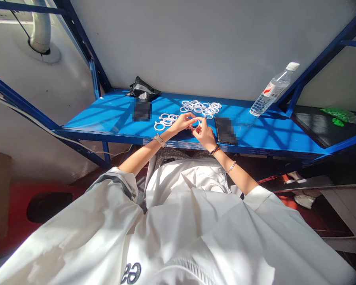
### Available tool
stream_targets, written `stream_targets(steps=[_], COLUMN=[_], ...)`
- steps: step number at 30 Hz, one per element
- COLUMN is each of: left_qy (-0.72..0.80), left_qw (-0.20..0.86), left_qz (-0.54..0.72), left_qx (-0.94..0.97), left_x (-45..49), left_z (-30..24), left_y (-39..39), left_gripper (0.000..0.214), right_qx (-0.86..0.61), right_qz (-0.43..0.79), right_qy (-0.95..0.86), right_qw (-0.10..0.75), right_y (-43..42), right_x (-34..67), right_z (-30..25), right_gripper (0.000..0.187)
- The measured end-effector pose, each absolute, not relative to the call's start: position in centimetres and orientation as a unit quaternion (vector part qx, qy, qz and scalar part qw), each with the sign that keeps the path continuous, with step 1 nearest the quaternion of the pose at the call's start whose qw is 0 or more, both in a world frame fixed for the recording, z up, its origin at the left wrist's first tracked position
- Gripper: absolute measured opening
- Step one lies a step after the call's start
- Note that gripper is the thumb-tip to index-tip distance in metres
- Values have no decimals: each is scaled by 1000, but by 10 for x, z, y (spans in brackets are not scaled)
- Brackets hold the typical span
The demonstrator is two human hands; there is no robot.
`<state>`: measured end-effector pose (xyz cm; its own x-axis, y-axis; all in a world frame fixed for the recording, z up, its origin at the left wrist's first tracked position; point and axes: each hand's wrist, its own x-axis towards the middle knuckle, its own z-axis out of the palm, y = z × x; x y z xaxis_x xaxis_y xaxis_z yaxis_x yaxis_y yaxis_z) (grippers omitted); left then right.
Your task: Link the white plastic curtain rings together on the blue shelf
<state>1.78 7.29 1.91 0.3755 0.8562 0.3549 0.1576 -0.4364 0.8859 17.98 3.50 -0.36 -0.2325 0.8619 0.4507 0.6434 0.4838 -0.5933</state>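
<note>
Both my hands meet above the front part of a blue shelf (121, 128), fingers pinched around one white ring (198, 123). My left hand (182, 122) grips it from the left side, a watch on that wrist. From the right, my right hand (204, 133) holds the same ring, with a dark beaded bracelet at the wrist. Just beyond my fingers lies a loose pile of several similar white rings (198, 107). A smaller group of white rings (166, 120) rests beside my left hand.
A dark phone (225, 130) lies right of my right hand. Farther right stands a clear plastic bottle (271, 92) with a white cap. A crumpled black plastic bag (142, 89) sits at the back left, a dark blurred-out item (141, 110) before it. Blue metal posts (95, 79) frame the shelf.
</note>
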Motion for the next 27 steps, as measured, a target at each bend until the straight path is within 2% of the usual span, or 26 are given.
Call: stream_targets(steps=[4,8,13,17,20,23,27], left_qy=[375,445,436,461,485,480,390], left_qw=[411,394,299,244,191,108,-15], left_qz=[457,549,671,695,664,586,373], left_qx=[694,588,521,495,536,644,842], left_x=[20,20,14,4,-2,-1,8], left_z=[21,19,14,14,16,18,14], left_y=[72,76,83,91,94,90,78], left_gripper=[19,5,10,12,19,22,25], right_qx=[-495,-488,-486,-492,-496,-495,-541], right_qz=[159,182,190,181,137,40,-32], right_qy=[-759,-755,-757,-772,-793,-812,-825], right_qw=[392,397,393,359,327,308,163], right_y=[39,40,41,42,48,66,105], right_x=[181,182,183,184,193,210,233], right_z=[-5,-4,-3,-1,6,18,35], right_gripper=[52,61,52,41,31,33,30])
